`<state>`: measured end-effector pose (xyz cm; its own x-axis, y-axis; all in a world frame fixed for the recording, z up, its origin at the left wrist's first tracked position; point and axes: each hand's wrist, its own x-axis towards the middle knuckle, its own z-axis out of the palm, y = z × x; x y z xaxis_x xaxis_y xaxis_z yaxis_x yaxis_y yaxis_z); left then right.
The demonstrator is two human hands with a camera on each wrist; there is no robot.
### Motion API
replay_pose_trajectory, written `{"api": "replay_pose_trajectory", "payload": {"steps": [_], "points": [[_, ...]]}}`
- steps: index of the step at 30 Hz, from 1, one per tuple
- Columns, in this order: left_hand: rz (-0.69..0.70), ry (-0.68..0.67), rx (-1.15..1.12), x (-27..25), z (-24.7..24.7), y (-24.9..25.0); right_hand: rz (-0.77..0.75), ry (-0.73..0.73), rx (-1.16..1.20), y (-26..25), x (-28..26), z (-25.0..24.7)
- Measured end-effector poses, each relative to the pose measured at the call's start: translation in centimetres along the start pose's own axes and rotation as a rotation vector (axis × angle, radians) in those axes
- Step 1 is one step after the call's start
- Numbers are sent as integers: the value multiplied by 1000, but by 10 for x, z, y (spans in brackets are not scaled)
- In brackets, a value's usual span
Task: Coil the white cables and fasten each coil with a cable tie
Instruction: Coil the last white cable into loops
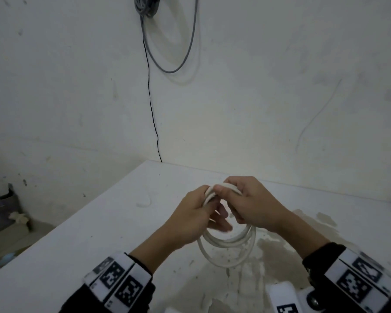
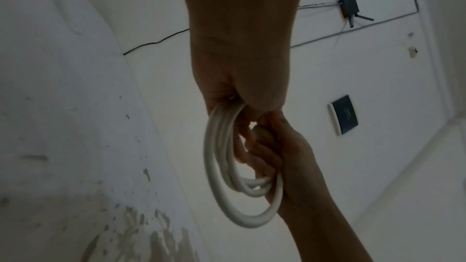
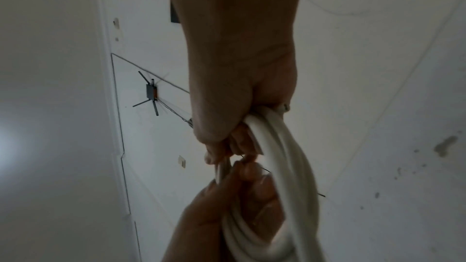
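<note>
We've got the coil of thick white round cable [image 1: 227, 241] held up just above the stained white tabletop [image 1: 99, 233], loops hanging toward us. It looks light but springy, so we'd guess the loops will pop apart unless we take it where the strands bunch at the top. That's where both hands meet: our left hand [image 1: 193, 215] curls round the bundle, and our right hand [image 1: 253, 203] pinches it from the other side.
</note>
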<state>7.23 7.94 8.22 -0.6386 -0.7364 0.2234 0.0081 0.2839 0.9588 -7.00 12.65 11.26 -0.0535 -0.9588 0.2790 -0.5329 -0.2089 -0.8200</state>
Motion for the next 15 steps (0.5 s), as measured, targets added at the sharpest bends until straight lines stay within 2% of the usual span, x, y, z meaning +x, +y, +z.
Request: {"api": "replay_pose_trajectory", "payload": {"steps": [5,9,11,13,14,15], "points": [[-192,118,-451,8,-5,12,-51,136,102,3,0,6],[-159,289,-555,14,-9,17,-19,126,208,10,-3,-3],[-140,362,-574,15,-9,18,-136,177,51,14,-7,0],[-135,401,-629,16,-8,18,-371,241,-215,21,-10,6],[-134,413,-655,16,-8,19,-468,228,-305,24,-11,8],[-132,422,-668,17,-8,21,-500,178,-338,27,-11,10]]}}
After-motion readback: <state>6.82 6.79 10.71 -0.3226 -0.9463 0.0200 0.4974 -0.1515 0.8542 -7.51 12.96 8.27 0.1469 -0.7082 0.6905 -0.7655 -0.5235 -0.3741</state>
